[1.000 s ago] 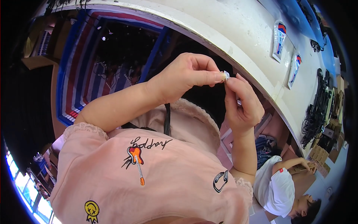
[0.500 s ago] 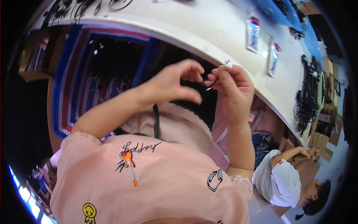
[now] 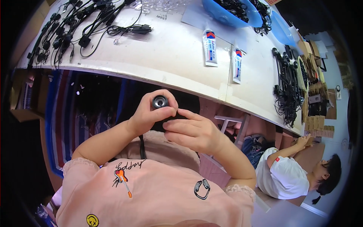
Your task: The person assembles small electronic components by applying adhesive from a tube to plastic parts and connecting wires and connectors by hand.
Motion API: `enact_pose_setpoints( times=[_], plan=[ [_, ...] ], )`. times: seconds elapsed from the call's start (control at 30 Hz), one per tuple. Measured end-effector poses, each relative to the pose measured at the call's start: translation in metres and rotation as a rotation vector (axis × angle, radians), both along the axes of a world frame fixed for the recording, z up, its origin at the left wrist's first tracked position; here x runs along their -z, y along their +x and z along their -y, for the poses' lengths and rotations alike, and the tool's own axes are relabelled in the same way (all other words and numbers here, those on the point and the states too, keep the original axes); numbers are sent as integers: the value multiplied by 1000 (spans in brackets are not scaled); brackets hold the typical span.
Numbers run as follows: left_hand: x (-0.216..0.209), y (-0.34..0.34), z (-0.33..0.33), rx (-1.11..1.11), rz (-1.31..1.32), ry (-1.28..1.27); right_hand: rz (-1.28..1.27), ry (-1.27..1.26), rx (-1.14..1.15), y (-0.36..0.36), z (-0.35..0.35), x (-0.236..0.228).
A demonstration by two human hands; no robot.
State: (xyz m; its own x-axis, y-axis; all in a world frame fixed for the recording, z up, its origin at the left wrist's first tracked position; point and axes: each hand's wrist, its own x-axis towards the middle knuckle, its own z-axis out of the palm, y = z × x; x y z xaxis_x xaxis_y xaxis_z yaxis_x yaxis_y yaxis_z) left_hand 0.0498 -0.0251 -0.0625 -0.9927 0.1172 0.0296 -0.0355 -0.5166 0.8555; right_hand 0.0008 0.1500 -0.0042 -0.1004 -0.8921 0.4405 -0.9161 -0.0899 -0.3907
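Observation:
My left hand (image 3: 153, 111) is wrapped round a short black cylindrical piece (image 3: 160, 101). Its open end faces up and shows a silvery ring with a dark centre. Close on its right is my right hand (image 3: 196, 134), fingers stretched toward the left hand. The right index fingertip reaches the left thumb, while the other fingers lie just below. My right thumb is hidden, and I see nothing held in that hand. Both hands are over my lap, in front of the table's near edge.
On the white table (image 3: 170, 56) lie black cables (image 3: 90, 28), two white-and-blue tubes (image 3: 210, 49) (image 3: 237, 66) and another cable pile (image 3: 287, 87). A blue basin (image 3: 234, 20) holds black parts. A striped bag (image 3: 64, 125) stands below left. A co-worker (image 3: 287, 172) sits at right.
My left hand has gone from spread fingers to a grip on the black cylinder. My right hand has moved down and left; its clear piece no longer shows. The view has shifted, showing more table.

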Motion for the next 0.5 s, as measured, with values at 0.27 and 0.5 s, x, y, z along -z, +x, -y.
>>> enact_pose_setpoints(
  times=[0.27, 0.5],
  plan=[
    [-27, -7, 21, -100, -23, -258, -150, 339, 1337, -158, -40, -6],
    [-17, -10, 33, 41, -85, -381, 269, 283, 1139, -176, -35, -1]
  ],
)
